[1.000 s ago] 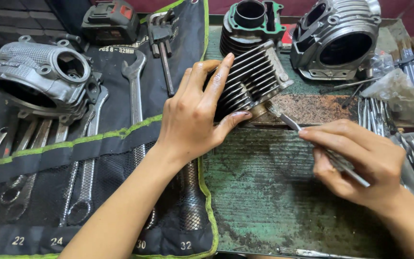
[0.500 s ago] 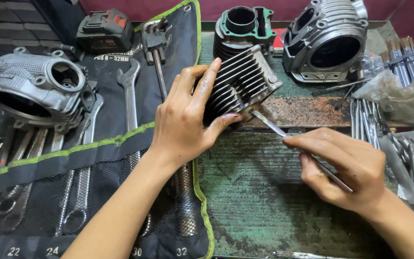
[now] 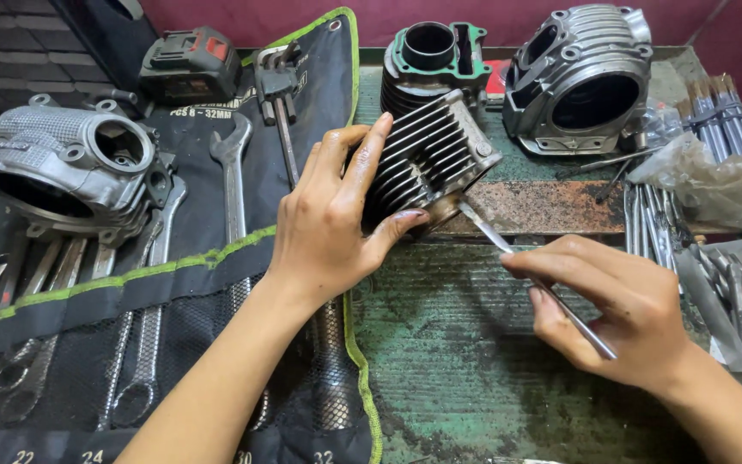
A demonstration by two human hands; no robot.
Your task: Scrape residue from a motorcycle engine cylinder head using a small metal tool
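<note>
A: Biggest risk? The finned cylinder block [image 3: 427, 159] is tipped on edge on the table [image 3: 474, 369], just in front of the rusty metal slab [image 3: 551, 206], steadied only by the left hand [image 3: 332, 228], whose grip is clamped over its fins. If that slackens, I think it could roll or drop flat.

B: And the right hand [image 3: 620, 314]?

A: Its fingers are pinched shut on a thin metal scraper [image 3: 530, 275], tip at the block's lower edge. A slip might jab the left thumb or gouge the mating face.

B: Anything unclear?

A: The contact point is shadowed, the block's underside is hidden, and the spanner roll [image 3: 156, 283] runs off frame.
</note>
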